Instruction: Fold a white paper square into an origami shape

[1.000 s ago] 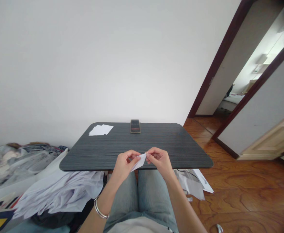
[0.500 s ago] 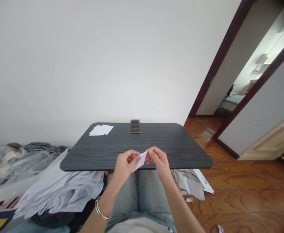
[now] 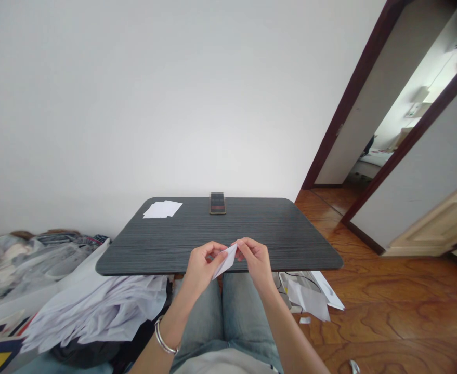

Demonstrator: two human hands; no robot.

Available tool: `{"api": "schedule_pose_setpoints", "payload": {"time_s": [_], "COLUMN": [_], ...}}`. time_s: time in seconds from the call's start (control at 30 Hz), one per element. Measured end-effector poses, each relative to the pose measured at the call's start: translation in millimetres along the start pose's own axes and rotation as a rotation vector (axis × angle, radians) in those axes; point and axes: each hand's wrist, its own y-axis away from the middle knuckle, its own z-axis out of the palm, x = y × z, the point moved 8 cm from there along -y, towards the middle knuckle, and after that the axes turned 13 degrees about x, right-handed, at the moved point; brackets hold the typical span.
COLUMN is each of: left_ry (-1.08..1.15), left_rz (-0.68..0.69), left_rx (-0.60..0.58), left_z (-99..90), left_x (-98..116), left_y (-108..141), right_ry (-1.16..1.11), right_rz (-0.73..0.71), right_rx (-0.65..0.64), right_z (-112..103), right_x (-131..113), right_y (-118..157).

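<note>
A small folded piece of white paper (image 3: 225, 262) is held up over the near edge of the dark table (image 3: 228, 228). My left hand (image 3: 204, 265) pinches its left side between thumb and fingers. At the paper's upper right corner, the thumb and fingertips of my right hand (image 3: 254, 258) close on it. The fingers behind the paper are partly hidden. Several flat white sheets of paper (image 3: 161, 209) lie overlapping at the table's far left.
A phone (image 3: 218, 203) leans upright at the table's back edge, by the white wall (image 3: 212, 104). Piles of clothes (image 3: 95, 306) lie to the left. Papers and a cable (image 3: 308, 296) are on the right below the table. A doorway stands at right.
The fingers of my right hand have drawn closer together at the paper's corner. Otherwise hands and paper have barely shifted.
</note>
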Motion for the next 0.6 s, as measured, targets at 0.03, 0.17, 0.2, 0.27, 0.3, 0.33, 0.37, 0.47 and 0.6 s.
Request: {"api": "schedule_pose_setpoints", "payload": {"time_s": [0.03, 0.17, 0.2, 0.27, 0.3, 0.33, 0.37, 0.47, 0.6], "left_ry": [0.004, 0.025, 0.032, 0.055, 0.075, 0.102, 0.132, 0.227, 0.300], "left_rz": [-0.006, -0.001, 0.002, -0.002, -0.010, -0.023, -0.040, -0.115, -0.186], "left_rx": [0.005, 0.021, 0.026, 0.039, 0.040, 0.033, 0.018, -0.031, -0.035], "left_z": [-0.1, 0.0, 0.1, 0.3, 1.2, 3.0, 5.4, 13.6, 17.9], "left_x": [-0.7, -2.3, -2.8, -4.9, -6.5, -8.6, -10.9, -19.4, -26.4], "left_y": [-0.4, -1.4, -1.5, -1.8, -1.9, -2.0, -2.1, -2.1, -2.2], "right_ry": [-0.012, -0.016, 0.001, 0.023, 0.025, 0.025, 0.024, 0.031, 0.044], "right_rz": [0.000, 0.022, 0.030, 0.040, 0.040, 0.038, 0.035, 0.017, -0.022], "right_rx": [0.001, -0.004, -0.006, -0.001, 0.004, 0.006, 0.010, 0.020, 0.030], "right_z": [-0.1, 0.0, 0.2, -0.1, -0.3, -0.2, -0.2, 0.1, 0.6], "right_x": [-0.2, 3.3, 4.9, 7.1, 7.5, 7.5, 7.3, 5.6, 1.4], "right_y": [-0.5, -0.8, -0.5, -0.2, -0.2, -0.3, -0.5, -1.2, -1.6]}}
